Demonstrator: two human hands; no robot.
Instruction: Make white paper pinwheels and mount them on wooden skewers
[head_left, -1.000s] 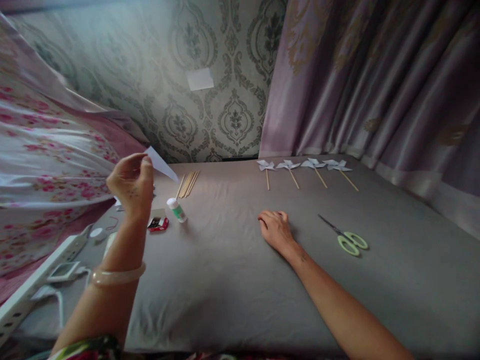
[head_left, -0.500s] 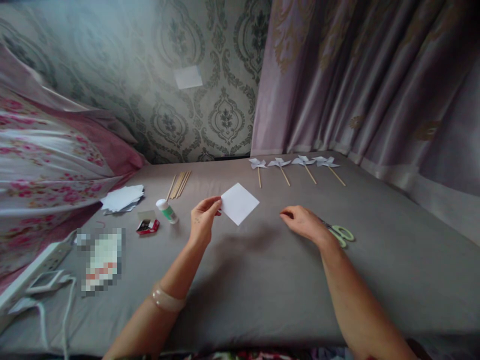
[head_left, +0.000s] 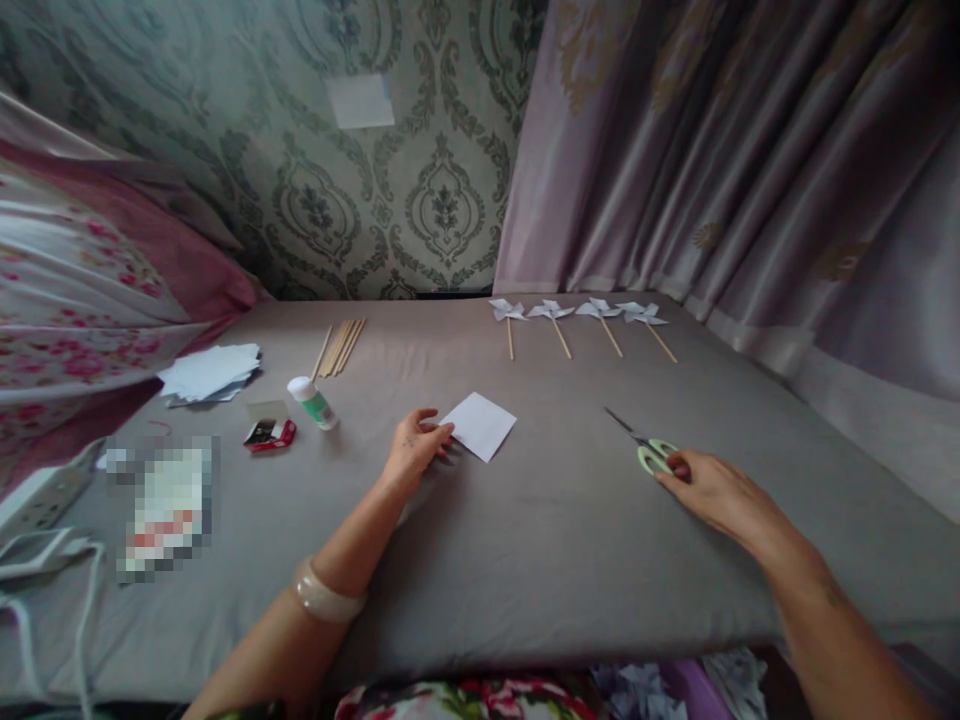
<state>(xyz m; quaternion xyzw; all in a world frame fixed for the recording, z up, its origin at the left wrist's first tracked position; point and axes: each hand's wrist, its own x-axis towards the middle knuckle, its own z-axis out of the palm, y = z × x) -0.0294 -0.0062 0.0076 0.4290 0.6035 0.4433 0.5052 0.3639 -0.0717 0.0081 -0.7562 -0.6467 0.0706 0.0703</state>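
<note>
My left hand [head_left: 420, 445] pinches the left corner of a white square of paper [head_left: 482, 428], held low over the grey cloth, thumb on top. Whether the paper touches the cloth I cannot tell. To the right, my right hand [head_left: 709, 485] has its thumb and fingers closed on the green handles of a pair of scissors [head_left: 654, 456]. The blades point away to the upper left and look nearly together. Farther back lie several white paper pinwheels [head_left: 553, 312] on wooden sticks, side by side.
On the left are a glue stick [head_left: 315, 405], a small red box [head_left: 270, 434], a bundle of wooden sticks [head_left: 343, 348] and a stack of white paper [head_left: 210, 374]. A power strip [head_left: 49, 490] with white cables lies at the left edge. A purple container [head_left: 686, 688] shows below the front edge.
My right hand has moved right and taken hold of the scissors' handles. My left hand has lowered the paper towards the cloth. The view has shifted slightly.
</note>
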